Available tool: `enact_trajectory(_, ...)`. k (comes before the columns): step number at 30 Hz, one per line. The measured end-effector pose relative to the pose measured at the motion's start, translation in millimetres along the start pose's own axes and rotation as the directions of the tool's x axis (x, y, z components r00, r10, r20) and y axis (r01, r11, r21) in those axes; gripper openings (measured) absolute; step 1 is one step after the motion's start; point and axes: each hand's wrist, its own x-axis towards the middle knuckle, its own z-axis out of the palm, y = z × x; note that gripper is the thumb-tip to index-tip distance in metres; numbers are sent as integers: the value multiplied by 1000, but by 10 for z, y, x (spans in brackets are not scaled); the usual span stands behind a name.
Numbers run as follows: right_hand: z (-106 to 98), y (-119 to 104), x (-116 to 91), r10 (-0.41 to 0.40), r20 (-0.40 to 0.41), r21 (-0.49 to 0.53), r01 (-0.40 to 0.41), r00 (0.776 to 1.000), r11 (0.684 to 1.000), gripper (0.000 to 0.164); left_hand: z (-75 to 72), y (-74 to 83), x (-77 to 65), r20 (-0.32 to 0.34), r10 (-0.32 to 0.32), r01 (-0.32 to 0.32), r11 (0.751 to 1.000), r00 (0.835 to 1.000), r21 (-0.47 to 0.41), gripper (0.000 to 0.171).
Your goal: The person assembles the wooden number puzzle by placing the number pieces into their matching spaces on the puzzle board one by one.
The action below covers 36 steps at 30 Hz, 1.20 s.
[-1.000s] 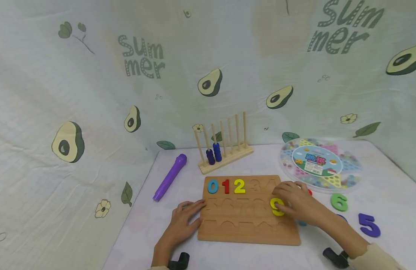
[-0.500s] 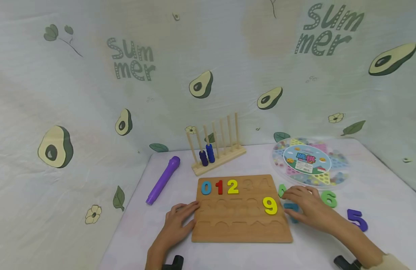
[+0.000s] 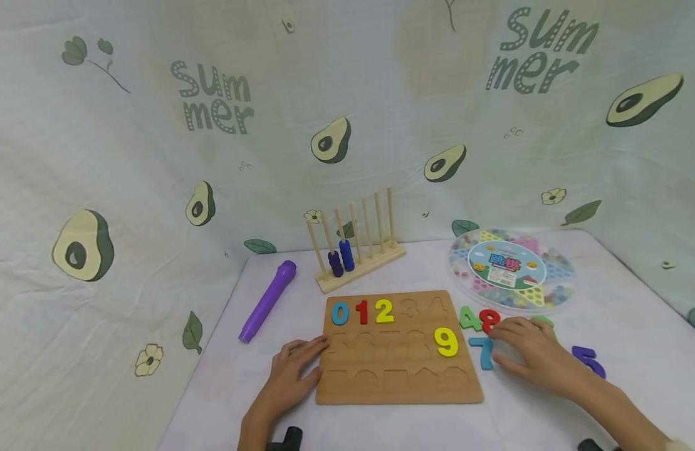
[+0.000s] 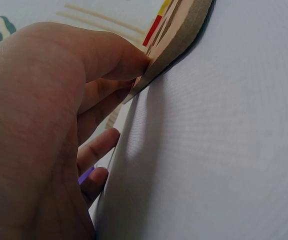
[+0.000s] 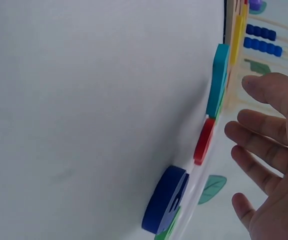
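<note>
My right hand [image 3: 530,354] hung, fingers spread and holding nothing, beside the blue 7 [image 3: 485,354] and red 8 [image 3: 490,321]; my left hand [image 3: 293,371], fingers parted, touched the board [image 3: 353,362] at its left edge; I was probably choosing a numeral, which called for a pinch next.

I register the right hand [image 3: 536,354] withdrawn from the board [image 3: 403,393], the yellow 9 [image 3: 454,344] released there, the red 8 [image 3: 489,320] uncovered, the green 6 [image 3: 544,321] partly covered.
</note>
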Motion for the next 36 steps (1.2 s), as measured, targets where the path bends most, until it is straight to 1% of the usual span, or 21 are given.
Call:
enact_trajectory(8, -3, 89, -118, 52, -16, 0, -52, 999, 999, 35, -14, 8, 4, 4, 0, 0, 1000, 1000, -12, 50)
enact_trajectory(14, -24, 168, -231, 80, -41, -12, -81, 996, 997, 39, -27, 21, -2, 9, -5, 5, 1000, 1000, -1, 50)
enact_trajectory(18, -43, 209, -297, 108, -29, -14, -108, 994, 994, 42, -30, 21, -3, 7, -7, 7, 1000, 1000, -3, 51)
enact_trajectory(23, -57, 265, -360, 124, -13, -20, -124, 992, 992, 44, -20, 8, 1, 20, -28, 28, 1000, 999, -11, 51)
enact_trajectory(27, -68, 310, -388, 142, 9, -30, -141, 990, 990, 49, -13, -4, -2, 21, -37, 37, 999, 999, -6, 51)
enact_trajectory(30, -81, 347, -412, 144, 20, -40, -143, 989, 989, 53, -11, -7, -1, 16, -33, 33, 999, 999, 0, 51)
enact_trajectory(36, -93, 411, -501, 141, 18, -50, -140, 990, 989, 53, -5, -3, 5, 14, -25, 24, 1000, 1000, 9, 51)
